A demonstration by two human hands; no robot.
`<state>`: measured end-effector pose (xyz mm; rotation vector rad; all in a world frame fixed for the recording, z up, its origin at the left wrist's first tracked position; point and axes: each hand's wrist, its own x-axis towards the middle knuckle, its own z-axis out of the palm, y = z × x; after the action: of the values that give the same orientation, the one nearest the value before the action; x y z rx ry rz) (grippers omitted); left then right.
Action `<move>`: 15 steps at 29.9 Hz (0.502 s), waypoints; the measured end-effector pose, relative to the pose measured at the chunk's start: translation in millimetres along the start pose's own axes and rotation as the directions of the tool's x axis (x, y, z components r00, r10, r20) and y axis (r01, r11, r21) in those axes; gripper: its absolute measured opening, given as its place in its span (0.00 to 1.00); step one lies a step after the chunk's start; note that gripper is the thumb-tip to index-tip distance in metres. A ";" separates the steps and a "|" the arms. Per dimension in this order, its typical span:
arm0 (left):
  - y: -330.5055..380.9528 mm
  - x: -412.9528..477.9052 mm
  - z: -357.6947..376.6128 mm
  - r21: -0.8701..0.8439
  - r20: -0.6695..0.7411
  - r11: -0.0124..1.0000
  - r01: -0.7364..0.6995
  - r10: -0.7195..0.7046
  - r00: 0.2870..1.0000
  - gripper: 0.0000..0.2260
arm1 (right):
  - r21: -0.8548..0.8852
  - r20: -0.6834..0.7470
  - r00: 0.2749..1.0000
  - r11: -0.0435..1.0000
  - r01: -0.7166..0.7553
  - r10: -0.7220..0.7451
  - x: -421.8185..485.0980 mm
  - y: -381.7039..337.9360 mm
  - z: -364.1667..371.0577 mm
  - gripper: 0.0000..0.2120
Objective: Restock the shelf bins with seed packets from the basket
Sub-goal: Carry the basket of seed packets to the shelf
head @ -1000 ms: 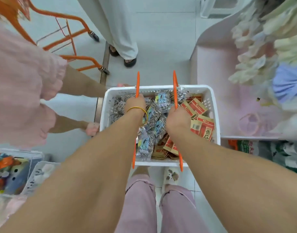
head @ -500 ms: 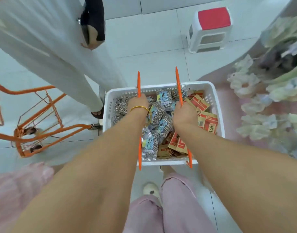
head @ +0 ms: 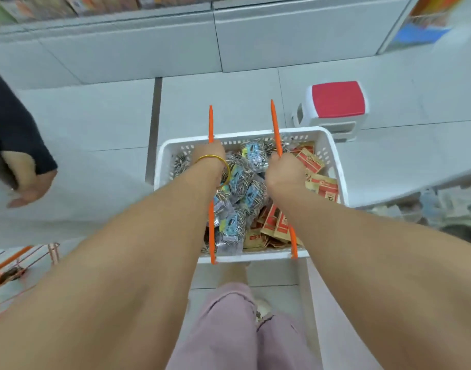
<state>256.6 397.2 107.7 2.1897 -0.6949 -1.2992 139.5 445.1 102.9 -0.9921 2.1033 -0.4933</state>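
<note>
- The view is from the head camera, looking down. Both hands hold the same things as half a second ago.
- The left hand [head: 209,154], with a gold bangle [head: 214,157] on its wrist, grips the left orange handle [head: 210,121].
- The right hand [head: 283,173] grips the right orange handle [head: 273,121]. The two hands are a little apart.
- The white basket [head: 245,135] hangs from the handles, in front of the pink trousers [head: 229,329] and above the floor.
- The clear seed packets [head: 251,156] fill its left and middle. The red and tan packets [head: 310,162] lie on the right.
- The red stool [head: 337,101] was far off at the top before. Now it is just beside the basket's far right corner.
- The white trousers on the left are gone. A dark sleeve and another person's hand [head: 28,185] show there now.
- A shelf [head: 149,20] has come into view along the top. Its goods are blurry and cut off.
- The orange cart [head: 7,271] has slid to the lower left edge, and only part of it shows.
- The arms hide some packets and the fingertips. The things at the right edge [head: 448,206] are too blurry to name.
</note>
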 end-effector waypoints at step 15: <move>317.3 162.5 177.0 0.109 0.096 0.985 -0.131 0.121 0.988 0.13 | 0.067 -0.150 0.984 0.994 -0.085 0.094 321.5 -160.0 -110.2 0.18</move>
<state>111.1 27.6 133.0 2.1479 -0.9493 -1.3277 -1.3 97.3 122.2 -0.8441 2.2439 -0.6005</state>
